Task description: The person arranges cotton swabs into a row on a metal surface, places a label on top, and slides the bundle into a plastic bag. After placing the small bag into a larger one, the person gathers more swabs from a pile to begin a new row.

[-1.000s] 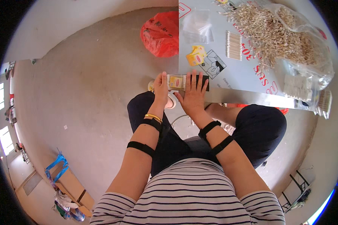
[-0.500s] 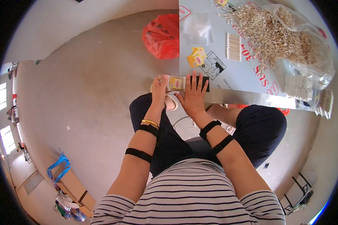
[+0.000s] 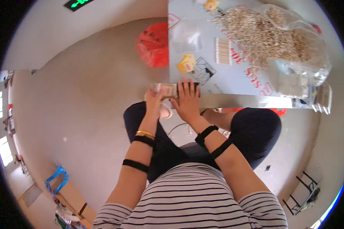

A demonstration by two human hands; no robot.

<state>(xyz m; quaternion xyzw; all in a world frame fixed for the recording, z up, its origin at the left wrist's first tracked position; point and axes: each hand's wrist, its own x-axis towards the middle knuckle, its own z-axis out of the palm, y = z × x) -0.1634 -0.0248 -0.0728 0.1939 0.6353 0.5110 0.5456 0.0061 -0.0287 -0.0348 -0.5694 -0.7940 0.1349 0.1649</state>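
Head view, reading from left to right: blue straps (image 3: 57,178) lay on the floor (image 3: 84,114) far off to your left, beside a flat brown box (image 3: 70,196). Higher up, a red bag (image 3: 153,44) sat on the floor, touching the table's left edge.

Your left hand (image 3: 153,100) gripped the left end of a small yellow-and-dark packet (image 3: 172,90) at the near left corner of the grey table (image 3: 237,76). Your right hand (image 3: 188,101) lay flat over the packet's right part, fingers (image 3: 187,87) spread and pressing down. So both hands were together on that one packet, which sat at the table's edge, partly hidden by your fingers. A white shoe (image 3: 165,111) showed just under your left hand.

Just beyond your right hand lay a clear sleeve with a dark print (image 3: 203,70) and, to its left, a yellow sachet (image 3: 186,63). Past them were an empty clear bag (image 3: 187,36) and a row of pale sticks (image 3: 222,50). Farther right, a big heap of thin sticks (image 3: 263,34) spilled from a clear plastic sack (image 3: 305,61), covering the far right of the table. Small stick bundles (image 3: 323,99) sat by the right corner. A black stand (image 3: 304,192) stood on the floor at lower right.
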